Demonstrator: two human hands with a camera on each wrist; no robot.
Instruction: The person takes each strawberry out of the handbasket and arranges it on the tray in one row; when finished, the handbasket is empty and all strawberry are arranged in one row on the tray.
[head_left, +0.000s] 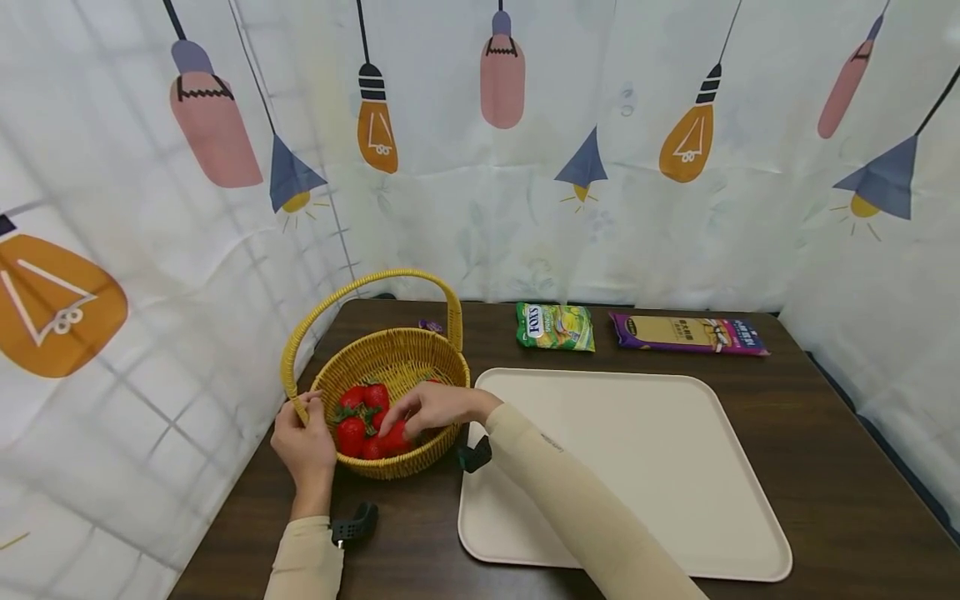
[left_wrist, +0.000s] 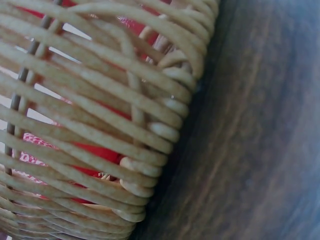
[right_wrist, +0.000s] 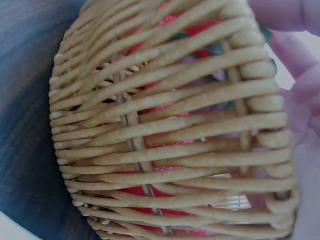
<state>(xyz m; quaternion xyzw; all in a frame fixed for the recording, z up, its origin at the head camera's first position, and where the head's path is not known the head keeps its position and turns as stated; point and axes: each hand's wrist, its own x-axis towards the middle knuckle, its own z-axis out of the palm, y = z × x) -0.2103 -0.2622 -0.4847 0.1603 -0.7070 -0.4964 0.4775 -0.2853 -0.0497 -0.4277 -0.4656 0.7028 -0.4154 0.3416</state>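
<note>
From the head view, we look down on a dark wooden table [head_left: 847, 492] with a pale tray [head_left: 675, 450] on it. A yellow woven basket [head_left: 386, 469] stands at the tray's ten o'clock, holding red strawberries [head_left: 350, 436] bunched toward its seven o'clock. At the basket's eight o'clock, the left hand [head_left: 306, 446] grips the foot of the arched handle [head_left: 408, 272], fingers curled round it. The right hand [head_left: 438, 404] reaches in over the rim from four o'clock, its bent fingers touching a strawberry; we cannot tell whether they pinch it. A green packet [head_left: 555, 327] lies at the tray's eleven o'clock, a purple one [head_left: 690, 333] at one o'clock.

The wrist views give us what the head view hides: the basket's outer weave up close. On the left wrist, red shows through the gaps; on the right, red and green, with part of a hand at two o'clock.
</note>
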